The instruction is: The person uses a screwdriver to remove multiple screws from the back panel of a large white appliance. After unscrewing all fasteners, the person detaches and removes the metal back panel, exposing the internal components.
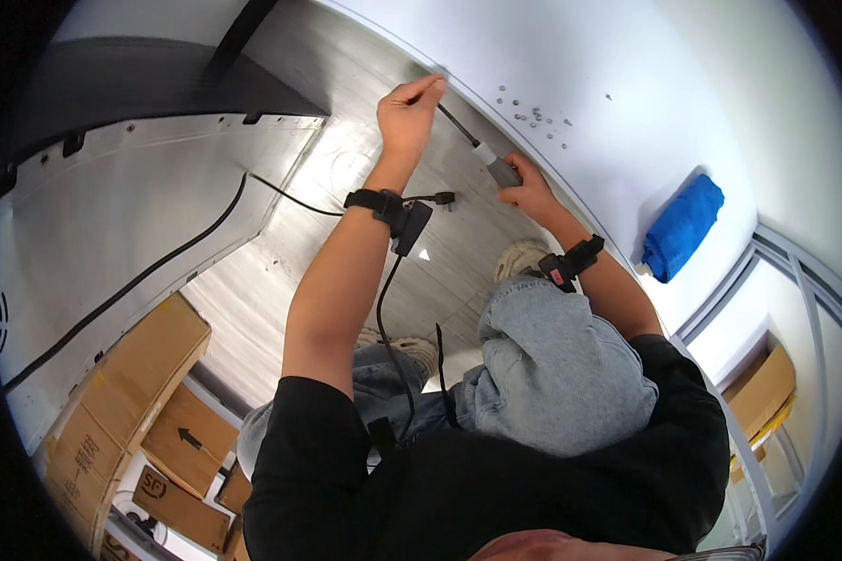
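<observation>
One grey-handled, black-shafted screwdriver-like tool (489,159), held near the edge of the smooth white panel (627,140); right hand (531,194) wrapped around its handle. Left hand (407,114) pinched near the shaft's far end; contents, cannot tell. Step, presumably: tip alignment. Next likely calls for a steady shaft.

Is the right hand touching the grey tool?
Touching: the head view shows the right hand gripping the rear end of the grey tool, with no gap between them.

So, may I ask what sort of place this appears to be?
Probably a workshop or storeroom: small metal parts lie on a white surface, the right hand holds a grey-handled tool, and cardboard boxes stand nearby.
</observation>
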`<state>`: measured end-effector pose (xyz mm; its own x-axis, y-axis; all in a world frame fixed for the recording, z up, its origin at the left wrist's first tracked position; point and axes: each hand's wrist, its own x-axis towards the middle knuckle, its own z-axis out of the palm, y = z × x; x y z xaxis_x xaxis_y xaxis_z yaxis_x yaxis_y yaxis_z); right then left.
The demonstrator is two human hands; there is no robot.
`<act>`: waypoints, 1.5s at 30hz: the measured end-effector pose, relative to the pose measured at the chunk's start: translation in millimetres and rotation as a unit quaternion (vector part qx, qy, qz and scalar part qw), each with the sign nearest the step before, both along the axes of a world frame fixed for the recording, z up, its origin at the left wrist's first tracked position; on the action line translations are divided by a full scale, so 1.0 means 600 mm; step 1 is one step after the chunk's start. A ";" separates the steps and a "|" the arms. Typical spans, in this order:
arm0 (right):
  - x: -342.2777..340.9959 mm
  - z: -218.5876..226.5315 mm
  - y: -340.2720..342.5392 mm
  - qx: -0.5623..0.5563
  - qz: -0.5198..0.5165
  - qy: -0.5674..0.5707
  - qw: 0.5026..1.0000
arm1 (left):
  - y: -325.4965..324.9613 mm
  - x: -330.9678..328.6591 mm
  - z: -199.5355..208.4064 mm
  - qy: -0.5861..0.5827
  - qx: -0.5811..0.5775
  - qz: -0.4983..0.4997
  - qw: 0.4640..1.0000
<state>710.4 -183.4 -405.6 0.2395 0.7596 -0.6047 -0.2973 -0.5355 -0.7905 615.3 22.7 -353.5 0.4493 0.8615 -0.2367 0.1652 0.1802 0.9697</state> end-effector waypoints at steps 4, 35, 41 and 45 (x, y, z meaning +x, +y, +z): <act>0.013 -0.015 -0.039 -0.017 -0.001 -0.076 0.997 | -0.043 0.057 -0.012 0.028 0.093 -0.077 0.992; -0.307 0.214 0.232 -0.105 0.356 -0.079 0.925 | 0.095 -0.607 0.007 0.139 -0.237 0.002 0.962; -0.417 0.134 0.284 -0.134 0.304 -0.059 0.942 | 0.136 -0.574 -0.084 0.065 -0.271 0.074 0.958; -0.481 0.055 0.265 -0.108 0.177 0.005 0.978 | 0.142 -0.541 -0.117 0.072 -0.289 0.115 0.948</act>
<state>421.8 -24.1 -372.3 -0.0214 0.6478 -0.7615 -0.0697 -0.7608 -0.6452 290.5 107.8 -423.9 0.1928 0.6402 -0.7436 0.1803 0.7218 0.6682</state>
